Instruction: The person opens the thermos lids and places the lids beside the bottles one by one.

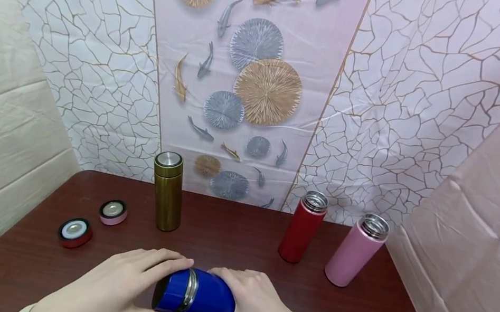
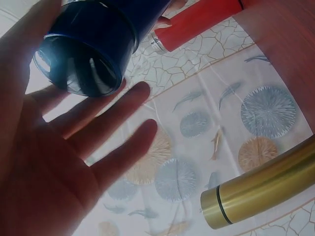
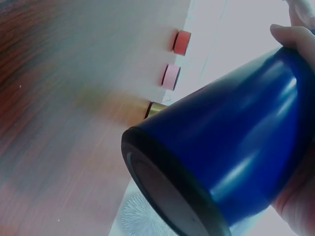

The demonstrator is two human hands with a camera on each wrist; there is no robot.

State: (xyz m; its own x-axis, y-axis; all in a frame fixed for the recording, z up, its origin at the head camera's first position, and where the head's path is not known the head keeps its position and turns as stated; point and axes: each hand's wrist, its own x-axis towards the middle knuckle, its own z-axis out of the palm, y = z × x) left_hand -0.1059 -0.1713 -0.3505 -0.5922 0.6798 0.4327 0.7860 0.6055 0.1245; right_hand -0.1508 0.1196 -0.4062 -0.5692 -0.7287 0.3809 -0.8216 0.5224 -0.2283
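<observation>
A blue thermos (image 1: 213,297) with a silver band lies tilted between both hands, its capped end toward the left. My right hand (image 1: 253,303) grips the body from the right; the thermos's dark base shows large in the right wrist view. My left hand (image 1: 121,284) is at the blue lid (image 1: 171,291), index finger along its top and thumb beneath. In the left wrist view the lid's dark top (image 2: 76,66) faces the palm with a gap, and the other fingers (image 2: 123,152) are spread and nearly straight.
A capped gold thermos (image 1: 167,197) stands at the back left. Behind to the right are a red thermos (image 1: 300,232) and a pink one (image 1: 353,253), both lidless. A red lid (image 1: 74,242) and a pink lid (image 1: 113,220) lie at left on the brown table (image 1: 230,228).
</observation>
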